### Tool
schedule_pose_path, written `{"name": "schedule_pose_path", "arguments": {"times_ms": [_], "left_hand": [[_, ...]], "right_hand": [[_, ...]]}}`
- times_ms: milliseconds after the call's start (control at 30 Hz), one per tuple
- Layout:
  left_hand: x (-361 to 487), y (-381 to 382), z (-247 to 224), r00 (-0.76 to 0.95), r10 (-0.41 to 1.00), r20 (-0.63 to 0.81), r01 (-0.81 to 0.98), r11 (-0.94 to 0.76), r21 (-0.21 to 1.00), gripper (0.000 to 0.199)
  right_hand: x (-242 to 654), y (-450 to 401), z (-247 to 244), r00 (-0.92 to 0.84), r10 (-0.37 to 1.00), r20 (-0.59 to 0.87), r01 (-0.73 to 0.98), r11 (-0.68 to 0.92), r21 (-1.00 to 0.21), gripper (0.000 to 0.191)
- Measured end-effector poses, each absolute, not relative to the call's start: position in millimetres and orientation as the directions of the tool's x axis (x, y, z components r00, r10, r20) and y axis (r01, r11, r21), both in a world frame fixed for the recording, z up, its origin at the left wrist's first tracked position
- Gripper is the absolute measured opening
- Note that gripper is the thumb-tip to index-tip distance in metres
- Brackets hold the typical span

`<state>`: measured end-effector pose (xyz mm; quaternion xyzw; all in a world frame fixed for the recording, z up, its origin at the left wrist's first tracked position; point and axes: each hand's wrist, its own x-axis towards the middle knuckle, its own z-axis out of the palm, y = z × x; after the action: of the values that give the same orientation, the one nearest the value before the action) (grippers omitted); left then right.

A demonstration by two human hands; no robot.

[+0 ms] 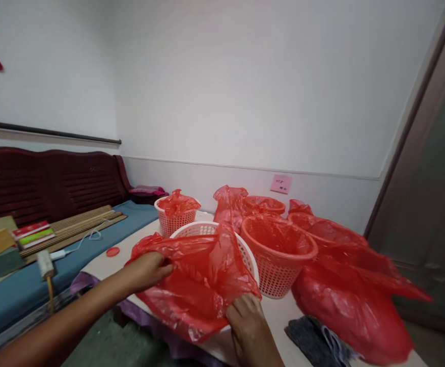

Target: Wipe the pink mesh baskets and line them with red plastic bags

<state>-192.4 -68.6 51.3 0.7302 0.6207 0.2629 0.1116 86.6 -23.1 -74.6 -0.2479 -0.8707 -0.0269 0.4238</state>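
Head view: the desk [279, 311] runs from near centre to far right, w/ a blue-covered bench [73, 255] at left. At near right a big loose red bag [352, 300] slumps on the desk. At near centre you've got a red plastic bag [195, 285] spread over the white basket [207, 232]. Your left hand [149, 270] is pinched shut on the bag's left edge; your right hand [249, 321] grips its near lower edge, fingers closed. Just right sits a pink basket [279, 255] w/ red liner. Farther left, a small white basket [176, 216] holds a crumpled red bag.
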Motion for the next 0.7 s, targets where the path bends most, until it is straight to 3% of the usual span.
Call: {"name": "schedule_pose_path", "arguments": {"times_ms": [233, 367, 433, 567, 700], "left_hand": [[-183.5, -109.6, 32.7, 0.328, 0.915, 0.236, 0.875, -0.389, 0.290, 0.033], [-187.2, -96.8, -0.5, 0.342, 0.903, 0.260, 0.904, -0.391, 0.171, 0.017], [-186.6, -88.1, -13.5, 0.321, 0.904, 0.281, 0.921, -0.367, 0.130, 0.014], [-181.3, -82.0, -20.8, 0.285, 0.908, 0.306, 0.937, -0.331, 0.109, 0.012], [-178.7, -86.6, -8.1, 0.301, 0.909, 0.287, 0.930, -0.346, 0.120, 0.030]], "right_hand": [[92.5, -12.1, -49.9, -0.517, 0.420, 0.746, 0.532, 0.840, -0.104, 0.025], [98.3, -7.0, -51.9, -0.516, 0.472, 0.715, 0.611, 0.787, -0.079, 0.019], [104.9, -4.8, -56.1, -0.506, 0.484, 0.714, 0.633, 0.770, -0.073, 0.024], [124.4, 4.3, -65.4, -0.480, 0.480, 0.735, 0.684, 0.729, -0.029, 0.041], [141.9, 13.7, -65.3, -0.416, 0.517, 0.748, 0.707, 0.702, -0.092, 0.045]]}}
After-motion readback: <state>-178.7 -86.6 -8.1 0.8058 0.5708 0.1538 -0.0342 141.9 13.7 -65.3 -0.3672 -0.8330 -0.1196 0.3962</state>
